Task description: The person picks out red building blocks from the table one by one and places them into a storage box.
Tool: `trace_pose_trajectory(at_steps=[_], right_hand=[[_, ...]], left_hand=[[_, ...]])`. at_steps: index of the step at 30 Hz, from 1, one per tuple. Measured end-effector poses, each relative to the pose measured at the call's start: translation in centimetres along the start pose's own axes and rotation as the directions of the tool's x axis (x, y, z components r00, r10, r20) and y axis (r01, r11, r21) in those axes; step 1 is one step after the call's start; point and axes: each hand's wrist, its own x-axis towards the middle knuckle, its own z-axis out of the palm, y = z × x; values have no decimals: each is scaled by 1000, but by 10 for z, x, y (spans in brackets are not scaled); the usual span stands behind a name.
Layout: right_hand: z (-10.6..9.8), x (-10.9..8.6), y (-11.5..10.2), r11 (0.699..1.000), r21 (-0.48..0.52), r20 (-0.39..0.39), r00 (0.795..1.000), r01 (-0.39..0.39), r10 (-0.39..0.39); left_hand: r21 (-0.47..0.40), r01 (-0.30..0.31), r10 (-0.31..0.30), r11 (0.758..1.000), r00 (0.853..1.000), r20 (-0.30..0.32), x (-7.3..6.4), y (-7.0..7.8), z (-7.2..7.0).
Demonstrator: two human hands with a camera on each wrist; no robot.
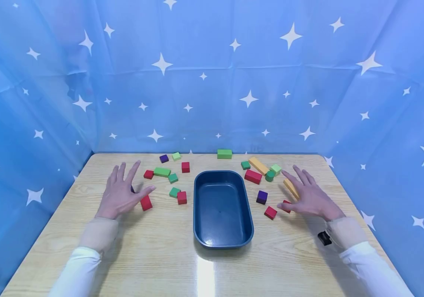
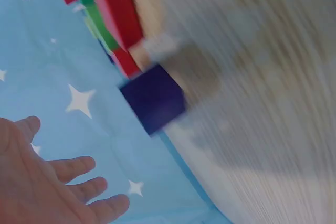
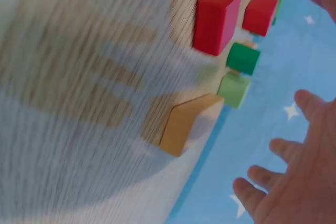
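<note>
My left hand [image 1: 119, 196] hovers over the left side of the table with fingers spread, holding nothing. A red block [image 1: 146, 203] lies just below its thumb. In the left wrist view a dark purple cube [image 2: 155, 100] sits beyond the hand; in the head view it is mostly hidden behind it. On the right, my other hand [image 1: 312, 198] is also spread and empty, above an orange block [image 1: 291, 188] and a red cube [image 1: 287, 206] partly covered by the thumb. Between the hands stands a dark blue tray [image 1: 223, 214] with nothing in it.
Left of the tray lie red blocks [image 1: 182, 198], green blocks [image 1: 162, 172] and a small purple block [image 1: 164, 158]. To its right are a long orange block [image 1: 259, 166], a green cylinder [image 1: 269, 176] and a purple cube [image 1: 261, 197]. Starry blue curtains [image 1: 212, 82] enclose the table.
</note>
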Motion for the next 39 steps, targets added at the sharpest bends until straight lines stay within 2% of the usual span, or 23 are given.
trace_pose_trajectory(at_steps=[6, 15, 22, 26, 32, 39], right_hand=[[3, -4, -11, 999, -1, 8, 999, 48, -48], [12, -11, -21, 993, 51, 33, 994, 104, -106], [19, -16, -22, 991, 98, 68, 992, 96, -103], [22, -16, -22, 991, 95, 64, 993, 94, -100], [23, -14, -22, 986, 93, 26, 989, 141, -144], [26, -13, -21, 986, 80, 23, 989, 145, -147]], left_hand=[[-57, -28, 28, 998, 1000, -7, 1, 25, 4], [-179, -66, 67, 982, 998, 1, -2, 62, 21], [-264, -76, 89, 961, 995, 37, -4, 95, 32], [-332, -66, 88, 941, 995, 52, -2, 112, 37], [-466, -64, 102, 883, 993, 57, 0, 128, 47], [-514, -49, 78, 856, 996, 36, 5, 139, 57]])
